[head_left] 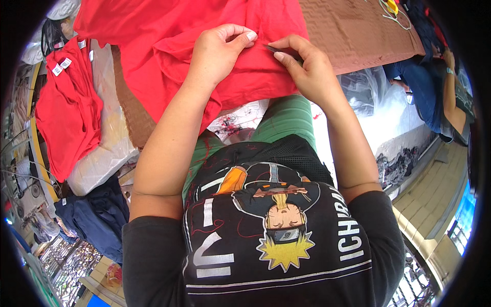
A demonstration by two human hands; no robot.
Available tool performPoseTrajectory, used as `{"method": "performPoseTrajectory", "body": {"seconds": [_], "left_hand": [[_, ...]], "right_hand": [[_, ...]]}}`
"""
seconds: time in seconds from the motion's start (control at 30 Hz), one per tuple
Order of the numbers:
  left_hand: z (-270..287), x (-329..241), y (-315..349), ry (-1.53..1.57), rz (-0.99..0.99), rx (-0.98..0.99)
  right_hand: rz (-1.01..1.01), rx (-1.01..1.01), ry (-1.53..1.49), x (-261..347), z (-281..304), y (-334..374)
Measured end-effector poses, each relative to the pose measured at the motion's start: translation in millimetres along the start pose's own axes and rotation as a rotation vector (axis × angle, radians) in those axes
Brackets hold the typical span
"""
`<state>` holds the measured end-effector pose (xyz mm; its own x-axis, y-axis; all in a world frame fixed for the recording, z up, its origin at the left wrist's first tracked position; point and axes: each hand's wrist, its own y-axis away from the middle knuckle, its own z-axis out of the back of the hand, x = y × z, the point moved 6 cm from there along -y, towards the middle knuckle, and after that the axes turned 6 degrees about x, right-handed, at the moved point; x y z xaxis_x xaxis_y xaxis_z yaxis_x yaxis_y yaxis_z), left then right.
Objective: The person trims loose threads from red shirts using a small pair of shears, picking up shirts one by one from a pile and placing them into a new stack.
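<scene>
A large piece of red cloth [158, 56] lies in loose folds over the brown-covered work surface and hangs down over its near edge. My left hand [217, 53] is closed in a pinch on the red cloth, thumb against forefinger; any thread between the tips is too small to see. Just to the right, my right hand [313, 69] is closed round a small dark pointed tool [272, 48] that looks like thread snips. Its tip points toward my left fingertips, with a short gap between. Most of the tool is hidden by my fingers.
A red garment with white tags [69, 107] hangs over a plastic-wrapped stack [110, 133] at left. Dark blue cloth [94, 215] lies below it. Clear plastic [365, 94] is at right, near another person's arm [450, 94]. White cord [396, 18] lies on the brown cover [358, 38].
</scene>
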<state>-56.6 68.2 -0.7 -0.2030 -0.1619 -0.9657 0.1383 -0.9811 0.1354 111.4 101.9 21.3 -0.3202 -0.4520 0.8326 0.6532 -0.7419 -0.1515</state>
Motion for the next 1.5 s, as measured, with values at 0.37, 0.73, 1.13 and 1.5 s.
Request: {"method": "performPoseTrajectory", "body": {"seconds": [0.37,0.73,1.13,1.5], "left_hand": [[1.7,-32.9,18.6,-0.094,-0.303,0.13],[109.9,-98.1,146.2,-0.032,-0.495,0.005],[53.4,14.0,159.8,-0.613,-0.426,-0.197],[67.1,-16.8,183.4,-0.725,-0.56,-0.236]], "right_hand": [[0.023,-0.002,0.277,18.4,-5.3,-8.0],[0.096,-0.069,0.349,51.9,-13.8,-34.2],[-0.017,-0.733,0.316,-19.8,160.9,-12.5],[0.096,-0.352,0.129,-17.5,129.8,11.6]]}}
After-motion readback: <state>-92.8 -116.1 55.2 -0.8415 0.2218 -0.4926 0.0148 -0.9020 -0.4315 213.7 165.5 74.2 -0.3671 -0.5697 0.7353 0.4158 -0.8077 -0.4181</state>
